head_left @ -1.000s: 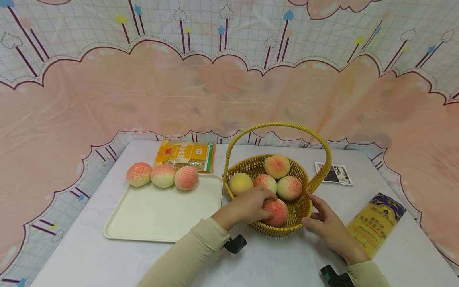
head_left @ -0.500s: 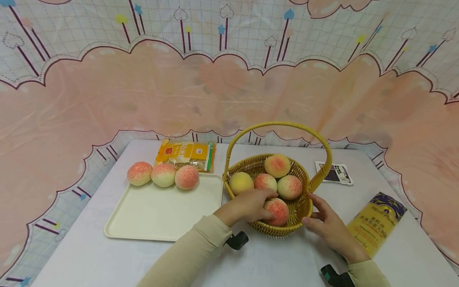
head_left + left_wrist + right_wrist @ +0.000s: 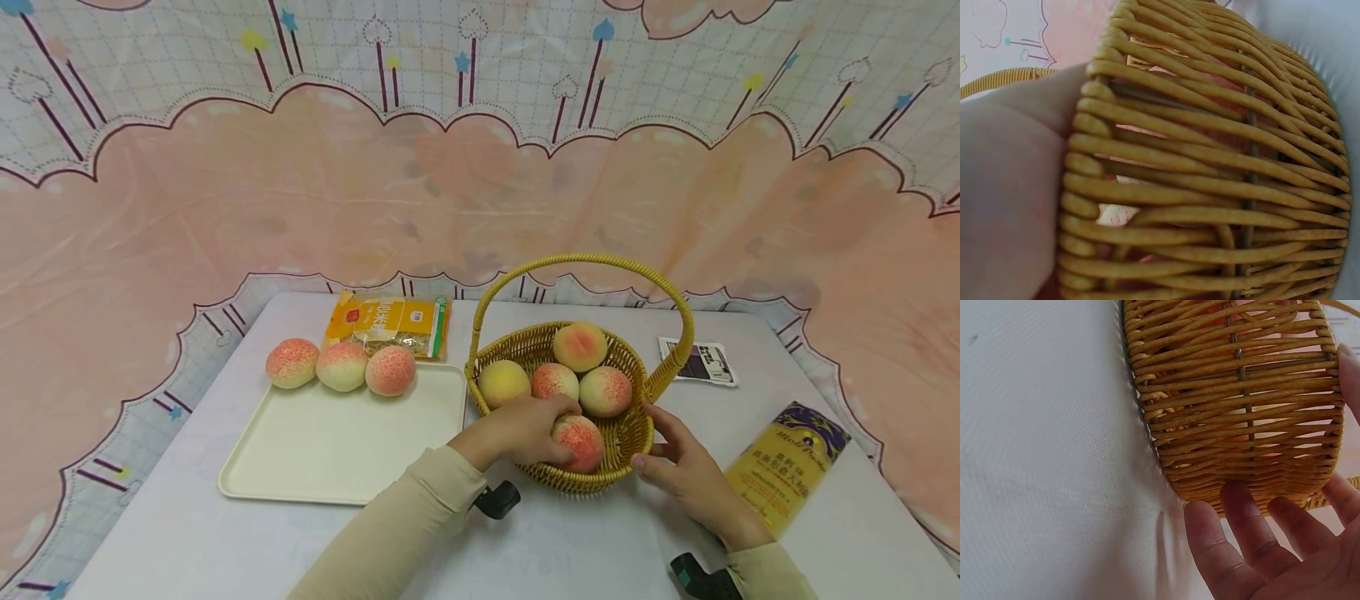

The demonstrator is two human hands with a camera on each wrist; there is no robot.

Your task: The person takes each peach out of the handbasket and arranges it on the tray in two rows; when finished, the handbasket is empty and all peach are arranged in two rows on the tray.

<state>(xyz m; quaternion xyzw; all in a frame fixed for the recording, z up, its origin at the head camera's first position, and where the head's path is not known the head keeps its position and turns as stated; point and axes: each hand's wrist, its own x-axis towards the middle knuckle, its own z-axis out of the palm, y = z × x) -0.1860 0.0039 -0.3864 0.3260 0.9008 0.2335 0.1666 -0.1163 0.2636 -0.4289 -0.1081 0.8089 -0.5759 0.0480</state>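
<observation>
A yellow wicker basket (image 3: 633, 450) with a tall arched handle stands on the table and holds several peaches. My left hand (image 3: 528, 429) reaches over its near-left rim and grips a red-speckled peach (image 3: 579, 443) at the front inside. In the left wrist view the woven wall (image 3: 1210, 181) hides that peach and most of the fingers. On the basket's right side my right hand (image 3: 686, 479) holds the wall, thumb near the rim. Its fingertips (image 3: 1235, 497) touch the weave in the right wrist view. Behind the left hand lie a yellow peach (image 3: 503, 384) and other pink-speckled ones.
Left of the basket lies a cream tray (image 3: 337, 467), with three peaches (image 3: 342, 367) lined up along its far edge. An orange food packet (image 3: 397, 321) lies behind them. On the right are a small dark-and-white sachet (image 3: 701, 363) and a gold packet (image 3: 787, 467).
Hardly anything differs. My left hand keeps its place at the front peach, its thumb shifting slightly round it. The right hand and the basket stay put.
</observation>
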